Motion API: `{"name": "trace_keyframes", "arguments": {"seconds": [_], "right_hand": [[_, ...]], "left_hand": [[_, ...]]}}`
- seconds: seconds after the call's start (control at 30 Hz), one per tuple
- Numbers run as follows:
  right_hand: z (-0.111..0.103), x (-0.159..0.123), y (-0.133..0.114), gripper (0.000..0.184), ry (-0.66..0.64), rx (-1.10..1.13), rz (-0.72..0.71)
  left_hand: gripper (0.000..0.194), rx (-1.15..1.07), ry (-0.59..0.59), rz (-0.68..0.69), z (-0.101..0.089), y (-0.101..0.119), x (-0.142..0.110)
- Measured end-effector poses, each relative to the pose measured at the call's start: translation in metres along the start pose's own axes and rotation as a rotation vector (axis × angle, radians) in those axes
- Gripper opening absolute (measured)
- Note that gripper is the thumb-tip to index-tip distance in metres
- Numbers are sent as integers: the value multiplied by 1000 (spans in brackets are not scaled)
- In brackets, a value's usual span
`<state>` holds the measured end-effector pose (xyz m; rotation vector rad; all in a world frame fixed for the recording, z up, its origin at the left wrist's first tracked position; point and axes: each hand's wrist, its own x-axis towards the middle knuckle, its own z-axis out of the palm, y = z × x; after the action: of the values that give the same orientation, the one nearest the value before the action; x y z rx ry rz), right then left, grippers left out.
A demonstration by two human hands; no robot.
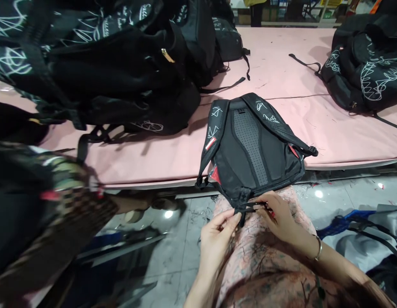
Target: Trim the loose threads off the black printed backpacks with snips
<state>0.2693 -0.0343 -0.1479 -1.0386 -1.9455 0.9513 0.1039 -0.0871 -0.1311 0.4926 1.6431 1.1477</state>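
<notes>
A black backpack [224,158] lies back panel up, partly on the pink table edge and partly over my lap. White scribble print marks its shoulder straps. My left hand [219,235] is closed, pinching a short black strap end [242,219] at the bag's lower corner. In my right hand [280,218] is a pair of small dark thread snips [258,206], with a bit of red showing by the fingers. The tips of the snips point left, close beside the strap and my left fingertips. Whether the blades touch the strap, I cannot tell.
Black backpacks [121,72] are heaped on the left of the pink table [265,64]; more backpacks [371,72] lie at the right. Another person [57,205] is close on my left. Thread scraps litter the tiled floor [188,248]. A grey-white bag [348,248] is low right.
</notes>
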Motion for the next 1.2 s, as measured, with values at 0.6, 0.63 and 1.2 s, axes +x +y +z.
{"name": "trace_keyframes", "arguments": {"seconds": [0.6,0.63,1.2], "right_hand": [[-110,47,60,56,480,-144,244],[-125,54,72,59,527,-156,307],[-103,42,62,47,80,458,384]], "left_hand": [[29,646,-172,774,-6,-12,51],[36,733,-205,895,3,-13,57],[63,1076,-179,1091,-19,-14,104]]}}
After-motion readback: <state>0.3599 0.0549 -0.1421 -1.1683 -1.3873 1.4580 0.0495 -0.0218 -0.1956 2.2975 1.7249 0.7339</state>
